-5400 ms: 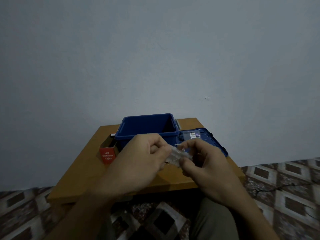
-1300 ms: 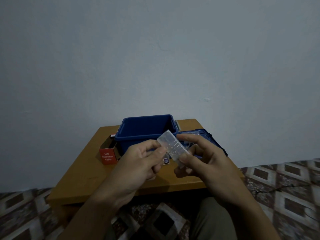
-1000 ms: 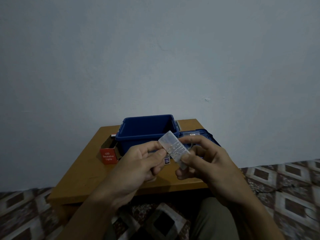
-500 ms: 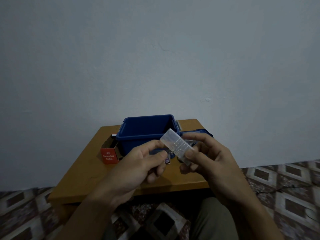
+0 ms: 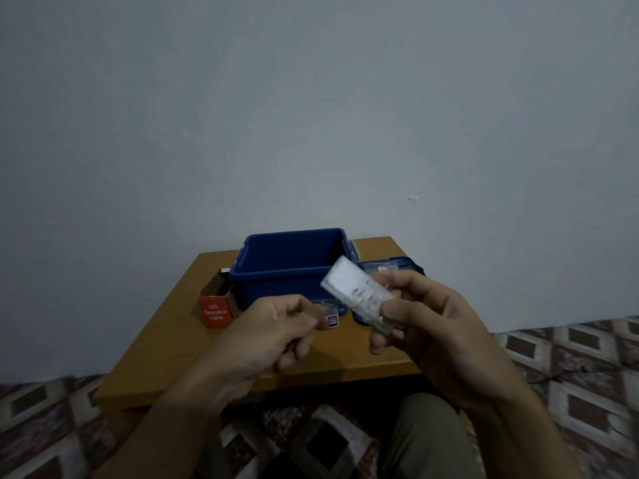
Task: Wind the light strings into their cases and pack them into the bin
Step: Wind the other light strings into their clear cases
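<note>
My right hand (image 5: pixel 432 326) holds a clear plastic case (image 5: pixel 356 295) with a light string inside, tilted up to the left, thumb on its lower end. My left hand (image 5: pixel 269 330) is a short way to the left, thumb and forefinger pinched together; any strand between them is too thin to see. The open blue bin (image 5: pixel 294 281) stands behind both hands on the wooden table (image 5: pixel 166 340). A small clear piece with a purple label (image 5: pixel 332 319) lies in front of the bin.
The bin's blue lid (image 5: pixel 397 267) lies flat to the right of the bin. A red box marked LED Decorative Lights (image 5: pixel 214 311) stands open at the bin's left. A plain wall rises behind the table. Patterned floor lies around it.
My left hand has drawn away from the case, down and to the left. My right hand has shifted the case slightly to the right, still tilted.
</note>
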The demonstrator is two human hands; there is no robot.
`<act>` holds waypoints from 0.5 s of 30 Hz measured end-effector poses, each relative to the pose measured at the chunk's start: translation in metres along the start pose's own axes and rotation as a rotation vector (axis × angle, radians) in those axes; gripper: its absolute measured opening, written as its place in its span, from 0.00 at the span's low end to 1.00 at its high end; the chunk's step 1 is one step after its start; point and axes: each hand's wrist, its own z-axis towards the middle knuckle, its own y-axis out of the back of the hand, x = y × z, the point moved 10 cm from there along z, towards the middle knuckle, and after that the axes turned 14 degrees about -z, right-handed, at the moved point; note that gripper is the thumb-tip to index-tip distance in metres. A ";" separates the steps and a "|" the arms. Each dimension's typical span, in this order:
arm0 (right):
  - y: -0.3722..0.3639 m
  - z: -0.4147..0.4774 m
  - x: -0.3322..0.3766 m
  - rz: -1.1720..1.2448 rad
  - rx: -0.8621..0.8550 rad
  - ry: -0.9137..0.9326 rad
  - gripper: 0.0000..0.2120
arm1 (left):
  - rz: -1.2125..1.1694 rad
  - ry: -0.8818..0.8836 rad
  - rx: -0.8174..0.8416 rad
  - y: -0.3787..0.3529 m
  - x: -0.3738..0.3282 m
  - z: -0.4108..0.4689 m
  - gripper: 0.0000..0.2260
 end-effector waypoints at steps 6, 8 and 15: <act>-0.024 -0.014 -0.001 -0.290 0.298 -0.025 0.11 | 0.203 -0.011 0.133 -0.008 -0.021 -0.006 0.13; -0.028 -0.016 -0.002 -0.446 0.341 -0.032 0.09 | 0.295 -0.032 0.150 -0.010 -0.032 -0.008 0.12; -0.024 -0.010 -0.001 -0.838 0.188 -0.025 0.09 | 0.624 -0.254 -0.030 -0.015 -0.069 -0.021 0.12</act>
